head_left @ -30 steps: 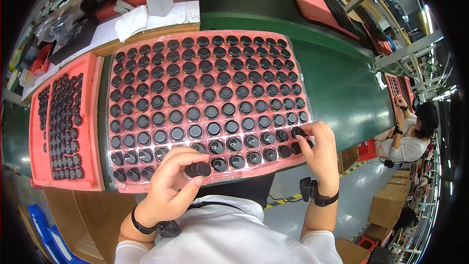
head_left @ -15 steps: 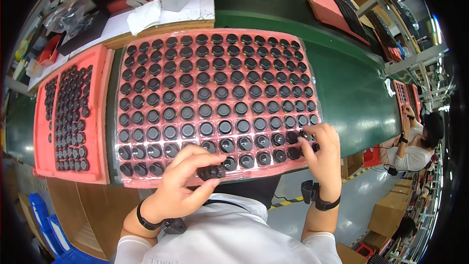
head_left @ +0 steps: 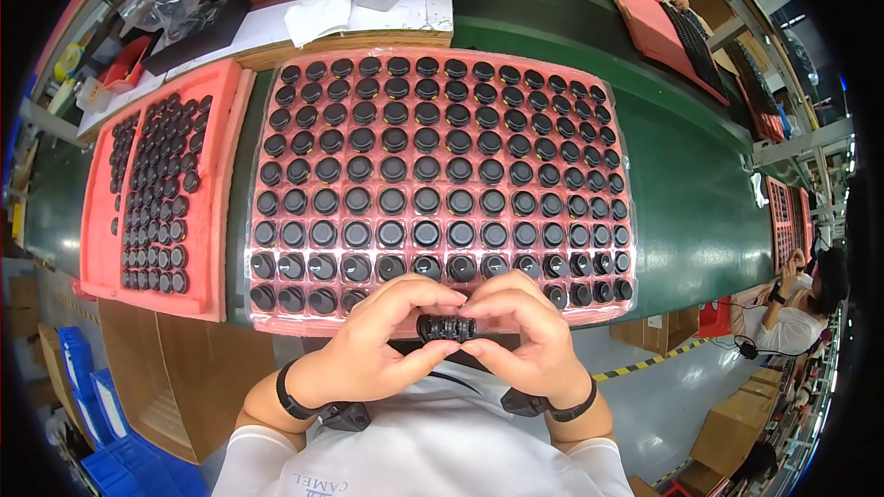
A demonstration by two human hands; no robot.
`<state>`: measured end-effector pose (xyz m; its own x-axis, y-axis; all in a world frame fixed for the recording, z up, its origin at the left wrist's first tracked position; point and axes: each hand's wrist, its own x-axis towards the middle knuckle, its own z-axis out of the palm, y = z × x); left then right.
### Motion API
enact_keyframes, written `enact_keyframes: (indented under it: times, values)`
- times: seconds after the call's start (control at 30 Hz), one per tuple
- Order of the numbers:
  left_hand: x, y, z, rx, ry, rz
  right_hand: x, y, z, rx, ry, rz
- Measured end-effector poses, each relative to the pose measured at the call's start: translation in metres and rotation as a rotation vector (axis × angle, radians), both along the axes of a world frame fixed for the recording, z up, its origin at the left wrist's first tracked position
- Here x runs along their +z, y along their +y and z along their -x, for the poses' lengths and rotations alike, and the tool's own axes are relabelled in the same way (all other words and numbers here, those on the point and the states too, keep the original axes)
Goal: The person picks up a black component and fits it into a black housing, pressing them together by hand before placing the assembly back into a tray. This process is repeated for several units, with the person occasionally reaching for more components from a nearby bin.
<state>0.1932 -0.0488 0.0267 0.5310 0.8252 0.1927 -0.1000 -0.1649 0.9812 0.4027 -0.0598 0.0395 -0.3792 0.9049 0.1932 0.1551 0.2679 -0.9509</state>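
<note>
Presently your left hand (head_left: 368,350) and right hand (head_left: 525,340) pinch a stack of caps (head_left: 447,328) between them. Uneven squeeze could buckle it, scattering caps over the tray (head_left: 442,317).

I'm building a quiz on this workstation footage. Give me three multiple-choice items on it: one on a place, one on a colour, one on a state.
1. Where is the smaller pink tray?
A. left of the large tray
B. right of it
C. on top of it

2. What colour is the conveyor belt?
A. blue
B. green
C. white

3. How are the hands?
A. both flat on the belt
B. one hanging idle
C. both gripping a short stack of black parts

Answers:
1 A: the smaller pink tray lies left of the large tray.
2 B: the conveyor belt is green.
3 C: the left hand and right hand pinch the black parts between them.
</note>
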Motion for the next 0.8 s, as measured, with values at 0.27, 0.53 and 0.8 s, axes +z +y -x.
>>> enact_keyframes:
  times: [0.27,0.53,0.8]
  values:
    - [0.001,0.001,0.0,0.025,0.011,-0.029,0.002,-0.001,-0.033,-0.18,0.026,0.003]
    - [0.005,0.004,-0.004,0.082,0.1,-0.122,0.006,0.003,-0.12,-0.637,-0.725,-0.255]
    - [0.001,0.006,-0.001,0.036,0.051,-0.091,0.001,0.004,-0.146,-0.596,-1.08,-0.31]
